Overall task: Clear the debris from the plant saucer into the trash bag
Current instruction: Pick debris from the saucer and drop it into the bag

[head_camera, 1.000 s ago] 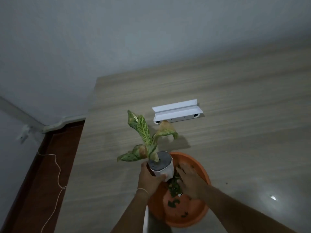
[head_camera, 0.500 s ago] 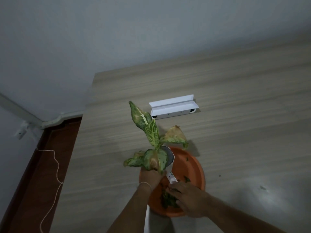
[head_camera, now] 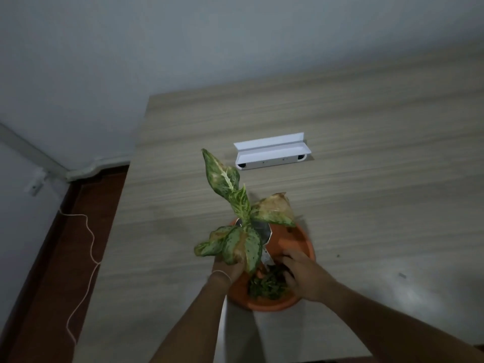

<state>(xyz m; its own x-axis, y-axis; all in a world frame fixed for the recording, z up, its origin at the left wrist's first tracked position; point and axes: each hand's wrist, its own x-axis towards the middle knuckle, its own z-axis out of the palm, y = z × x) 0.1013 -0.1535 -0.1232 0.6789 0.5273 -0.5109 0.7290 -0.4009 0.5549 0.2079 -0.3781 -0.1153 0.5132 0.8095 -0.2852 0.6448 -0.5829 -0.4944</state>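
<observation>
Surface: you are looking down on a pale wood-grain tabletop [head_camera: 340,205] that fills the middle and right of the frame; its left edge runs from upper centre down toward the lower left.
Room: a plain grey-white wall [head_camera: 183,48] takes the top of the frame, and dark red-brown floor [head_camera: 65,258] shows at lower left, with a thin white cord [head_camera: 90,237] trailing across it.
Saucer: the orange plant saucer [head_camera: 296,239] sits at lower centre, near the table's front edge.
Debris: a heap of dark green leaf debris [head_camera: 267,285] lies in the near part of the saucer.
Plant: a white pot [head_camera: 264,231] with a speckled green plant [head_camera: 235,205], some leaves browned, stands tilted at the saucer's left side.
Left hand: your left hand [head_camera: 230,271] is at the pot's base, mostly hidden under the leaves, so you cannot tell its grip.
Right hand: your right hand [head_camera: 303,276] rests in the saucer, fingers curled down against the right side of the debris heap.
Other item: a white plastic tray-like holder [head_camera: 272,153] lies above the plant, well apart from the saucer.
Open room: the tabletop to the right and upper right of the saucer is bare; a few dark specks [head_camera: 337,255] lie just right of it.
Edges: the table's left edge is close to your left forearm.
</observation>
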